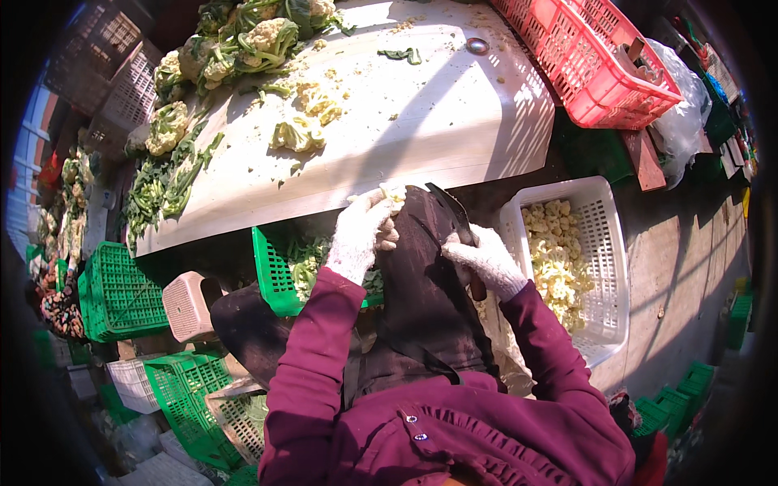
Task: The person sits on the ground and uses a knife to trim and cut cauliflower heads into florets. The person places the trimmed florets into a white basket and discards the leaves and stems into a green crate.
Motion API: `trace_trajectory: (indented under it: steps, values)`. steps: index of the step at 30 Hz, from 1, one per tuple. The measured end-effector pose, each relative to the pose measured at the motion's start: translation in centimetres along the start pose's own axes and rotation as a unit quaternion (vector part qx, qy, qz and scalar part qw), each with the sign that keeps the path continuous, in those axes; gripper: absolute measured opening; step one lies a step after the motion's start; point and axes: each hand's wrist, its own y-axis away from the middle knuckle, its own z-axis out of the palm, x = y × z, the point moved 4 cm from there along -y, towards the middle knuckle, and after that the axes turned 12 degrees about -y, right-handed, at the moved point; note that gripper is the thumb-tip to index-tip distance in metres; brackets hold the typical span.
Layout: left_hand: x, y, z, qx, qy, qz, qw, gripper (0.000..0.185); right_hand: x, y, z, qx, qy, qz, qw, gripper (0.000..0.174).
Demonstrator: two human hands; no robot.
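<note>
My left hand (pixel 363 234), in a white knitted glove, grips a small cauliflower piece (pixel 394 195) above my lap, by the table's near edge. My right hand (pixel 483 258), gloved alike, is closed on the handle of a dark-bladed knife (pixel 451 206), its blade pointing up and away from me. The two hands are apart. Cauliflower pieces (pixel 299 132) lie on the white-covered table (pixel 425 136) beyond them. A white crate (pixel 617 267) of cut cauliflower florets (pixel 554 255) stands right of my right hand. A green crate (pixel 273 273) with leaf trimmings (pixel 304 261) is partly hidden by my left arm.
Whole cauliflower heads (pixel 267 42) and leaves (pixel 164 188) are piled at the table's left. A red crate (pixel 592 73) stands at the upper right. Stacked green crates (pixel 121 291) and a beige plastic stool (pixel 187 307) are at the left. A person in patterned clothing (pixel 64 307) is farther left.
</note>
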Motion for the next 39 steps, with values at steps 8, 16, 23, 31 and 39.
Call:
trace_trajectory:
  steps: [8, 16, 23, 31, 39]
  values:
    - [-0.9, 0.8, -0.7, 0.093, -0.221, 0.126, 0.963, 0.033, -4.4, -5.5, 7.0, 0.07, 0.157, -0.239, 0.956, 0.054]
    - [-0.7, 1.9, -1.6, 0.205, -0.445, 0.295, 0.82, 0.031, -4.0, -7.8, 7.4, 0.075, 0.199, -0.179, 0.961, 0.033]
    - [-4.9, -0.2, -3.5, 0.206, 0.023, 0.074, 0.975, 0.024, -3.0, -5.1, 4.0, 0.127, -0.141, -0.123, 0.974, 0.022]
    - [2.8, 3.7, 15.4, -0.097, -0.334, 0.352, 0.869, 0.03, -3.6, 4.7, -7.1, 0.309, -0.102, -0.216, 0.921, 0.029]
    - [4.9, 0.3, 13.2, -0.032, -0.343, 0.384, 0.857, 0.035, 5.2, 14.0, -20.4, 0.498, -0.049, -0.2, 0.842, 0.029]
